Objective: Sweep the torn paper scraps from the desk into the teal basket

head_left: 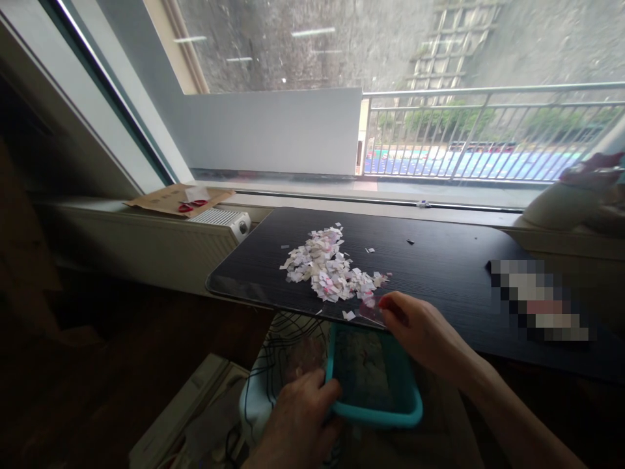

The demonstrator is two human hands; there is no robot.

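A pile of small paper scraps (325, 264), white with some pink, is spread on the dark table (430, 260). At the table's front edge my right hand (422, 322) pinches a thin see-through pinkish card (370, 311). The card touches or nearly touches the near end of the pile. Below the edge, my left hand (305, 407) has its fingers closed on the left rim of a turquoise plastic basin (374, 418). The basin sits under the table edge, and its dim inside holds pale stuff that I cannot make out.
Black cables (266, 365) hang left of the basin. A radiator (224, 231) stands at the table's left, with red-handled scissors (193, 205) on a brown paper bag (161, 197) beyond it. A pixelated item (540, 303) lies at the table's right. Behind runs a window sill (469, 215).
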